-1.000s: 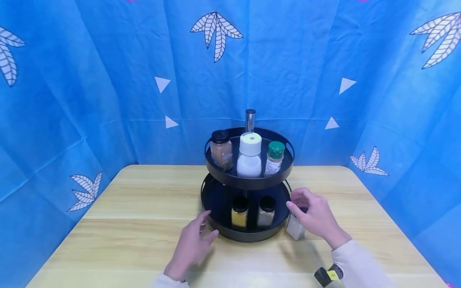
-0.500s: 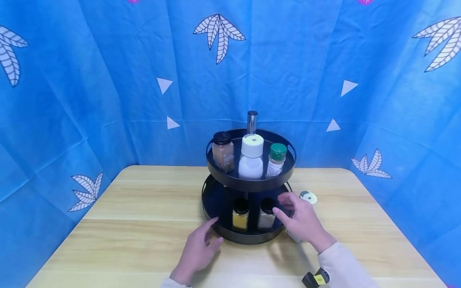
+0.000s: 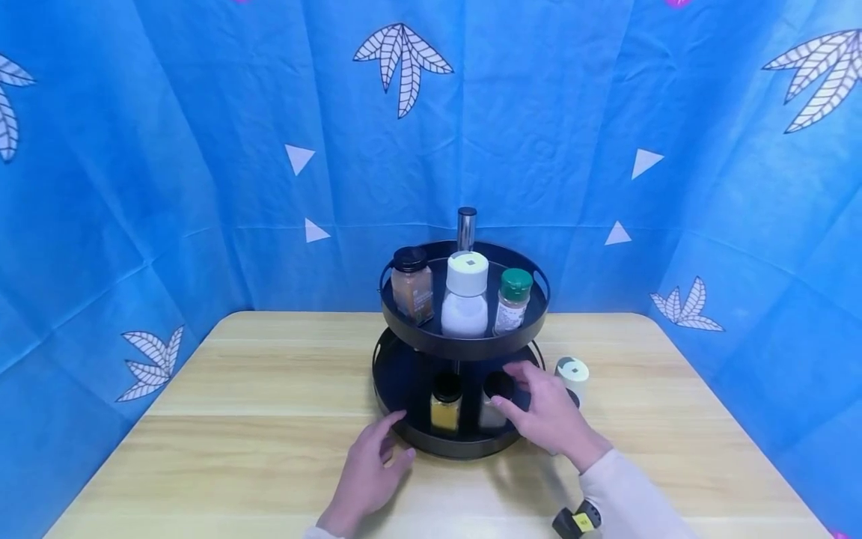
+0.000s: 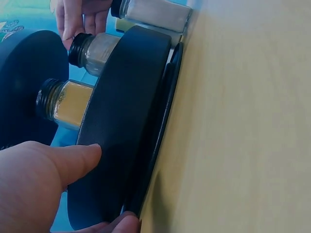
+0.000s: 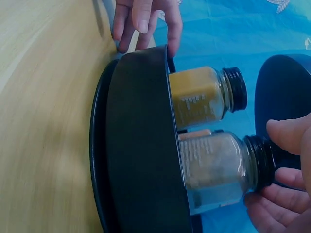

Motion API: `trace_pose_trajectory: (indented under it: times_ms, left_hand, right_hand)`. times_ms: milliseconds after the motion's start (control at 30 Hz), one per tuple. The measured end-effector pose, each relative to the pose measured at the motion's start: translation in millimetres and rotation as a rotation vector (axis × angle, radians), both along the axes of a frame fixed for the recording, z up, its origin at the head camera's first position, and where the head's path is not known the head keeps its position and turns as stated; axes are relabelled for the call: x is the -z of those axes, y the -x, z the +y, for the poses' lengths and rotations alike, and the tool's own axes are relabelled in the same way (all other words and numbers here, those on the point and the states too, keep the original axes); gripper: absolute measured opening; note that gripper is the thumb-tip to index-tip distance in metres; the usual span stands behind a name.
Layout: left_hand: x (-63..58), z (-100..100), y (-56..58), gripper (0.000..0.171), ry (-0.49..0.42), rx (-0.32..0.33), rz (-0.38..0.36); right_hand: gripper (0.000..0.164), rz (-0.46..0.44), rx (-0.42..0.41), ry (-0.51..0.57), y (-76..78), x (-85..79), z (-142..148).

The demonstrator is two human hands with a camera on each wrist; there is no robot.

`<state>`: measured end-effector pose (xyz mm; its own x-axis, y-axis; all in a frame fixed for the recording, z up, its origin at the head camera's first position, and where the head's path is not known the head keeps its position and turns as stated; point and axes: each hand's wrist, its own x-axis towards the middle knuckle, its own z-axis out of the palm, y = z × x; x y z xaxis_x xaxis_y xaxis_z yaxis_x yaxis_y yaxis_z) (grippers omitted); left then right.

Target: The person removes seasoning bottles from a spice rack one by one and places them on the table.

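A black two-tier round spice rack stands on the table. In its lower tray (image 3: pixel 465 448) are a black-lidded jar of yellow powder (image 3: pixel 445 414) and a black-lidded jar of greyish powder (image 5: pixel 214 170). My right hand (image 3: pixel 552 412) is at the greyish jar, thumb and fingers spread either side of its lid (image 5: pixel 261 162), fingertips right by the lid's edge. My left hand (image 3: pixel 367 468) is at the tray's front left, its thumb (image 4: pixel 80 162) over the outer wall and other fingertips low by the base. Both hands' fingers are loosely bent.
The upper tray (image 3: pixel 465 347) carries a brown-filled jar (image 3: pixel 413 290), a white bottle (image 3: pixel 465 313) and a green-capped shaker (image 3: pixel 509 316). Right of the rack stand a white-capped container (image 3: pixel 572 370) and a black-lidded jar (image 4: pixel 158 14), partly behind my right hand. Blue curtains surround the table.
My right hand has moved left, from the jar beside the rack to the greyish jar in the lower tray. My left hand has shifted slightly right, closer to the tray.
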<state>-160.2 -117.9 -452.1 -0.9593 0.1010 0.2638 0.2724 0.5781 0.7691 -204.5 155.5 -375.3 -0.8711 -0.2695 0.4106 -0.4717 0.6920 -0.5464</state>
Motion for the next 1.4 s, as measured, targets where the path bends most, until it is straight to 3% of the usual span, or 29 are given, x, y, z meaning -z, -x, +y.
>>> trace_pose_trajectory:
  times_ms: [367, 567, 767, 1400]
  left_hand:
    - [-2.1, 4, -0.3, 0.058, -0.097, 0.033, -0.042]
    - [-3.9, 3, -2.2, 0.058, -0.119, 0.029, -0.061]
    - [-5.0, 4, -2.4, 0.059, -0.130, 0.026, -0.098]
    - [-1.6, 1, -1.7, 0.057, -0.099, 0.004, -0.067]
  right_hand:
    - [0.057, 0.036, 0.058, -0.008, 4.1, 7.6, -12]
    - [0.064, 0.001, 0.070, -0.019, 5.5, 14.1, -17]
    - [0.064, 0.012, 0.027, -0.009, 6.6, 16.1, -14]
    - [0.061, 0.010, -0.029, -0.044, 12.5, 13.3, -11]
